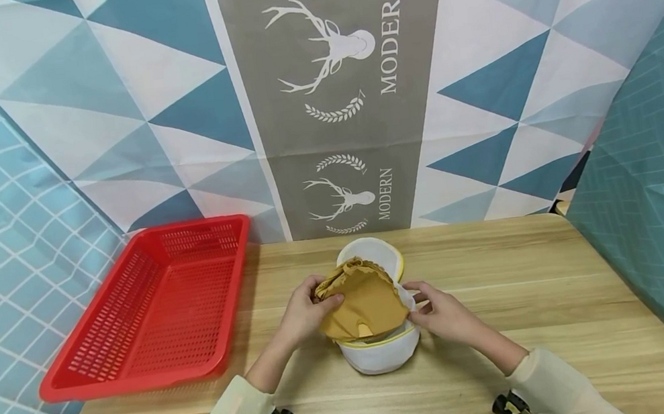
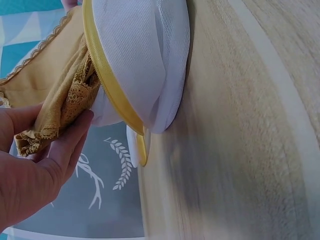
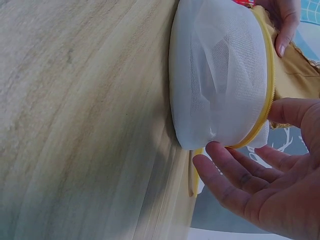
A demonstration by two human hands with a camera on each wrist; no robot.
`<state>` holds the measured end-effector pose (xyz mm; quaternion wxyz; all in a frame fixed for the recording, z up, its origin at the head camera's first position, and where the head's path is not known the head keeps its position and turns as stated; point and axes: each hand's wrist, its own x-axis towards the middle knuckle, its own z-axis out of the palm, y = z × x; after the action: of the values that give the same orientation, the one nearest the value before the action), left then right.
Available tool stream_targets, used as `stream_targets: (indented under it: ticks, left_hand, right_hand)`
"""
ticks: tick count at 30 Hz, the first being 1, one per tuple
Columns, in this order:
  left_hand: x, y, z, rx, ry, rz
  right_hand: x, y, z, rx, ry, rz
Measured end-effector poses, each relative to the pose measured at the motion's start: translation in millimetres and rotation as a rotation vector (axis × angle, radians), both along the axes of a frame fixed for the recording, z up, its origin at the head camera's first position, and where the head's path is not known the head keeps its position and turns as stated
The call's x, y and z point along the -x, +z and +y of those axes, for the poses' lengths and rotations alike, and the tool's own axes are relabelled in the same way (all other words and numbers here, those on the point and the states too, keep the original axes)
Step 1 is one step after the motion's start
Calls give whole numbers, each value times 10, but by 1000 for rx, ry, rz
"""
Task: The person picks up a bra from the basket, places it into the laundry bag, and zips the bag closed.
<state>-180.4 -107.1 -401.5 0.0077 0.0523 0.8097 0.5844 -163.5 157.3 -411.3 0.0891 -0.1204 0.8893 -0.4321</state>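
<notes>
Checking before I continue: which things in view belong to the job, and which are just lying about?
In the job:
mustard lacy fabric garment, held by left fingers
round white yellow-zipped mesh pouch, touched by right fingers

Apparently lying about:
red rectangular perforated plastic basket, untouched

In the upper centre of the head view, the word "MODERN" (image 1: 390, 33) is standing sideways twice on a grey backdrop (image 1: 355, 138).

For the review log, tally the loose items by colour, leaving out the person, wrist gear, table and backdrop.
Red: 1 (basket)
White with yellow trim: 1 (mesh bag)
Mustard: 1 (lace-edged garment)
Total: 3
</notes>
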Motion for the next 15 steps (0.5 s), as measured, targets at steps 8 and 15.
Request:
stream_targets:
  ticks: [8,15]
  left_hand:
    - [4,19,14,52,-15,19]
    - [17,34,46,122,-35,58]
  right_hand:
    - [-3,-19,-1,-7,-10,1]
    - [-7,-11,15,-3,-10,4]
